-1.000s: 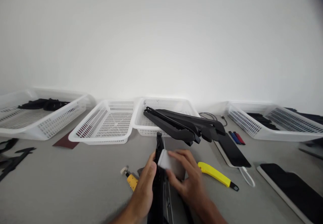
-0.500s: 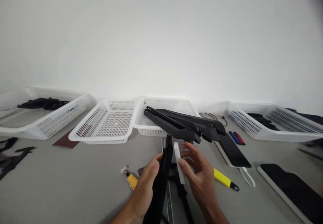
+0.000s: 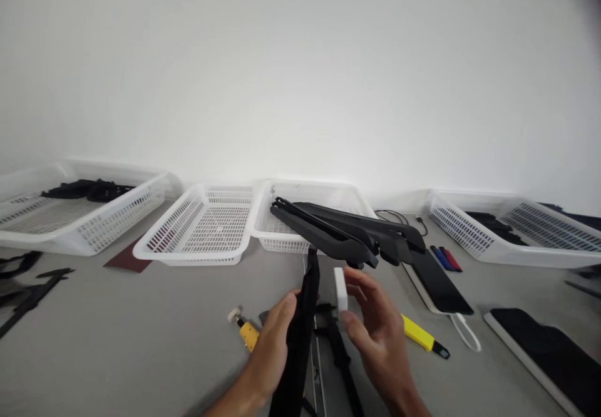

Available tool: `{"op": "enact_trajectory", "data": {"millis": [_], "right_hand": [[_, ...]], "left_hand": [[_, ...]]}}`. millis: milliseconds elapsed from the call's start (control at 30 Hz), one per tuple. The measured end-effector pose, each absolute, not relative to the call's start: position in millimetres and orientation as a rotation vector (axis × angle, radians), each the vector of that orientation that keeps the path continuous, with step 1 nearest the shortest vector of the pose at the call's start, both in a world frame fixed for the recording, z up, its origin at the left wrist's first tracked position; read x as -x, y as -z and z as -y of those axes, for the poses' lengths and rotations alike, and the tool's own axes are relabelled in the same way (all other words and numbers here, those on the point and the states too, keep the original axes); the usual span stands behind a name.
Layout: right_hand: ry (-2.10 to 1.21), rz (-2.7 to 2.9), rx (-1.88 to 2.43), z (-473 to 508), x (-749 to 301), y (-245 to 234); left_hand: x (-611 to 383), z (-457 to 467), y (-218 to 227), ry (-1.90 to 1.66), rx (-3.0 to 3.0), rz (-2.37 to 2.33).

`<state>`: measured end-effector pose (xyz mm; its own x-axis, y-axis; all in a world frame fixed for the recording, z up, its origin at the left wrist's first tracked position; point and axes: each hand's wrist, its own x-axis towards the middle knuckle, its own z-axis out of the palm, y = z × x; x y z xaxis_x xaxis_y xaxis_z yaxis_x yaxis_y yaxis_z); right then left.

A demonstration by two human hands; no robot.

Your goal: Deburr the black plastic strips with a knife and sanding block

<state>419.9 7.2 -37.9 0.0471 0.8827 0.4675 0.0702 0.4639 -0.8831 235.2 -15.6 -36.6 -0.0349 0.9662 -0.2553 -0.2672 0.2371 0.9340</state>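
Observation:
My left hand [image 3: 273, 348] is closed around a long black plastic part [image 3: 300, 335], which points away from me over the table. Between the thumb and fingers of my right hand [image 3: 375, 329] is a small white block [image 3: 340, 288], held just right of the black part and apart from it. Under my hands lie a black caliper-like tool [image 3: 342, 357] and a thin metal ruler-like strip [image 3: 318, 367], both partly hidden. A yellow-handled tool with a pale tip [image 3: 247, 332] sits left of my left hand, partly covered by it.
Several long black parts [image 3: 338, 229] lie across a white basket [image 3: 277, 243]. Another white basket [image 3: 188, 257] stands to its left. On the right are a yellow cutter [image 3: 417, 332], a dark phone-like slab [image 3: 434, 279] with a white strap, and blue and red sticks [image 3: 446, 258].
My right hand has shifted slightly right, and the white block is turned and farther from the black part. The black part has rotated a little in my left hand. The whole view has drifted slightly.

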Motion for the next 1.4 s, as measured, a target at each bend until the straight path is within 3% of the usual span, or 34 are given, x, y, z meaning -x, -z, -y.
{"op": "enact_trajectory", "data": {"millis": [333, 567, 733, 900, 1400], "right_hand": [[-0.622, 1.246, 0.81, 2, -414, 26], [-0.366, 1.666, 1.01, -6, -410, 31], [-0.254, 1.663, 1.055, -13, -414, 31], [-0.402, 1.803, 0.981, -12, -416, 29], [-0.44, 1.757, 0.965, -13, -416, 31]], "left_hand": [[-234, 15, 36, -1.18, -0.729, -1.215], [-234, 17, 37, -1.161, -0.757, -1.237], [-233, 21, 34, -1.118, -0.855, -1.27], [-232, 15, 38, -1.219, -0.688, -1.308], [-230, 11, 33, -1.242, -0.705, -1.34]]}}
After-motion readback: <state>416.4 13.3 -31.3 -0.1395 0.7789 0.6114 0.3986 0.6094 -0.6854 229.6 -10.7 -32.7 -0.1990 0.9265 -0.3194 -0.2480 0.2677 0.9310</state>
